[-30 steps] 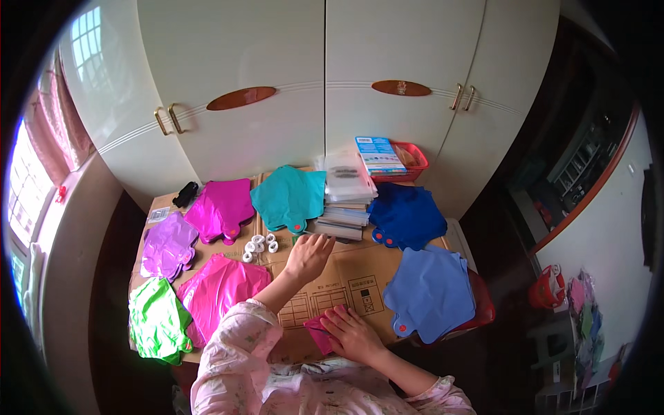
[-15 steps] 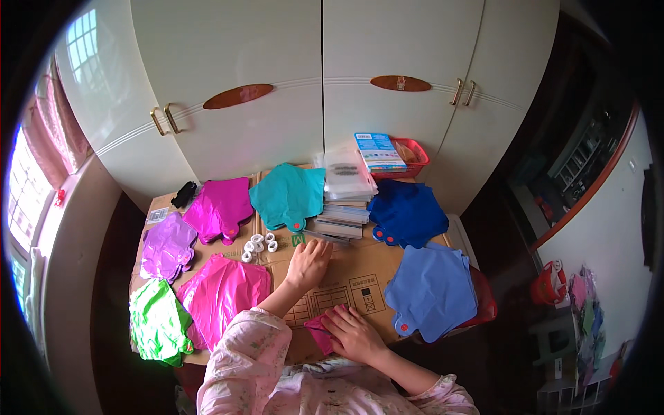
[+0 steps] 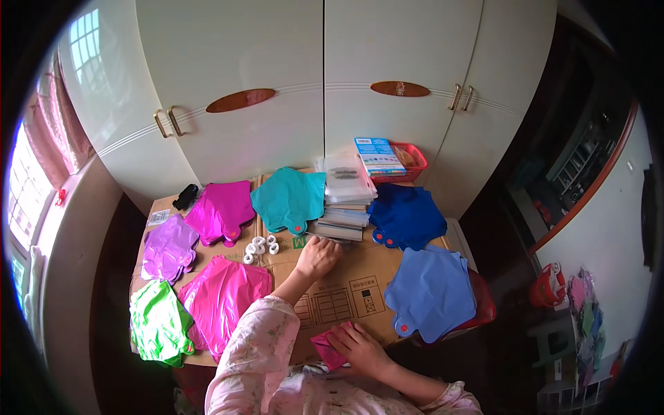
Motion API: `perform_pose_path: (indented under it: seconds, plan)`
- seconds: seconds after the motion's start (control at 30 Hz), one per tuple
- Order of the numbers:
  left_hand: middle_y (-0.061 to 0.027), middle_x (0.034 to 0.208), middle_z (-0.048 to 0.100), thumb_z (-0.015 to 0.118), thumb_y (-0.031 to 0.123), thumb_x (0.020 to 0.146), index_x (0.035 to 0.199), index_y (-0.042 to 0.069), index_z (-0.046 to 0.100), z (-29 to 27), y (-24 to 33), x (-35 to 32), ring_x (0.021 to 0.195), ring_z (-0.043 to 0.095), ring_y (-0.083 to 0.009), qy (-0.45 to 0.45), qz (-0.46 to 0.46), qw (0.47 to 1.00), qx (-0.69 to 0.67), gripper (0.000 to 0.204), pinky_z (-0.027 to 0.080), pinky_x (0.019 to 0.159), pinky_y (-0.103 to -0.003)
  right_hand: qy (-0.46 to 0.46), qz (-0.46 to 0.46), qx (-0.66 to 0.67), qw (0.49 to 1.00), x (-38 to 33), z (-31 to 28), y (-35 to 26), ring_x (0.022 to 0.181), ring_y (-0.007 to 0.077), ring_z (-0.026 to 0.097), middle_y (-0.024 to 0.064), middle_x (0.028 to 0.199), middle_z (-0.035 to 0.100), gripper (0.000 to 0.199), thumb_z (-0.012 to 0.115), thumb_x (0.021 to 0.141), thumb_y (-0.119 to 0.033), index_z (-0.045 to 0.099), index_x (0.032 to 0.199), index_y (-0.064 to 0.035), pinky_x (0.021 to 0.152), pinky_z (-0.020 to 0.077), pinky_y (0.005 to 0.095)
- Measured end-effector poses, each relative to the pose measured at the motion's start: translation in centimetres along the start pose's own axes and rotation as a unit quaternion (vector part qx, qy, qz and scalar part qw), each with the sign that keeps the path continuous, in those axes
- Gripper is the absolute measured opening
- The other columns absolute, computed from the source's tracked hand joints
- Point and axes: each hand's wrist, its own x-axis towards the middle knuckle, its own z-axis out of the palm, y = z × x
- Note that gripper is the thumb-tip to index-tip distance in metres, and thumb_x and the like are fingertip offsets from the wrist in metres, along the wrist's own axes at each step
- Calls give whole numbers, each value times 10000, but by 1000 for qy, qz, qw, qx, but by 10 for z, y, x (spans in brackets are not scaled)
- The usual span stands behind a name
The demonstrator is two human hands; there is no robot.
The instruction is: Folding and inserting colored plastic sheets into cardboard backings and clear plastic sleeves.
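My left hand [image 3: 319, 258] is at the front edge of a stack of flat clear and grey packets [image 3: 342, 220]. Its fingers curl inward, and what they pinch is hidden. Close to my body, my right hand [image 3: 361, 351] presses on a folded pink foil piece [image 3: 330, 348], which looks like a flat foil balloon. The fingers lie across its top, against the cardboard [image 3: 346, 302]. Frosted clear bags [image 3: 344, 176] lie at the back of the packet stack. Left of my left hand sit several small white rolls [image 3: 260, 246].
Flat foil stacks ring the cardboard: teal [image 3: 288, 200], magenta [image 3: 220, 209], purple [image 3: 168, 247], green [image 3: 158, 321], pink [image 3: 225, 297], dark blue [image 3: 408, 213] and light blue [image 3: 430, 290]. A red basket [image 3: 415, 160] with a blue-and-white package [image 3: 379, 155] stands before the cupboard [image 3: 387, 41].
My left hand has shifted slightly right, its fingers more curled at the packets. My right hand and the folded pink foil have moved slightly toward my body.
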Motion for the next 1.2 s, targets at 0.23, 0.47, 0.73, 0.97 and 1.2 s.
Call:
perform_pose_path:
  seconds: [0.23, 0.47, 0.73, 0.97, 1.2]
  plan:
    - [-9, 728, 588, 527, 169, 828, 806, 119, 540, 3, -7, -1, 752, 619, -171, -6, 5, 1000, 1, 56, 427, 706, -324, 30, -7, 35, 999, -1, -3, -2, 1251, 332, 434, 151, 1341, 469, 774, 725, 689, -404, 461, 1332, -63, 1074, 327, 480]
    - [-15, 751, 610, 522, 183, 841, 838, 137, 548, -12, -2, 9, 732, 623, -178, -60, 10, 998, -12, 53, 432, 726, -349, 36, -9, 17, 999, -2, 0, -2, 1239, 329, 443, 155, 1338, 472, 724, 711, 701, -353, 471, 1319, -61, 1066, 343, 477]
    - [-6, 762, 566, 562, 182, 789, 874, 135, 544, -93, 25, -45, 755, 609, -171, -105, 44, 992, -60, 99, 427, 734, -351, 134, -105, -26, 985, -8, -9, 8, 1031, 248, 616, 127, 1084, 656, 376, 661, 780, -240, 639, 1105, -52, 955, 462, 397]
    - [-37, 1005, 599, 614, 195, 737, 924, 108, 622, -176, 61, -121, 1013, 571, -192, -124, 59, 989, -59, 206, 435, 816, -370, 70, 221, 505, 831, 44, -40, 54, 784, 197, 659, 102, 888, 693, 218, 640, 878, -164, 639, 1045, -24, 728, 508, 315]
    - [-105, 1189, 577, 672, 203, 758, 1009, 93, 607, -171, 93, -179, 1120, 548, -254, -78, -133, 984, -88, 281, 429, 876, -413, -61, 225, 531, 815, 117, -1, 59, 915, 136, 610, 67, 1051, 642, 366, 667, 842, -63, 554, 1182, 11, 828, 490, 300]
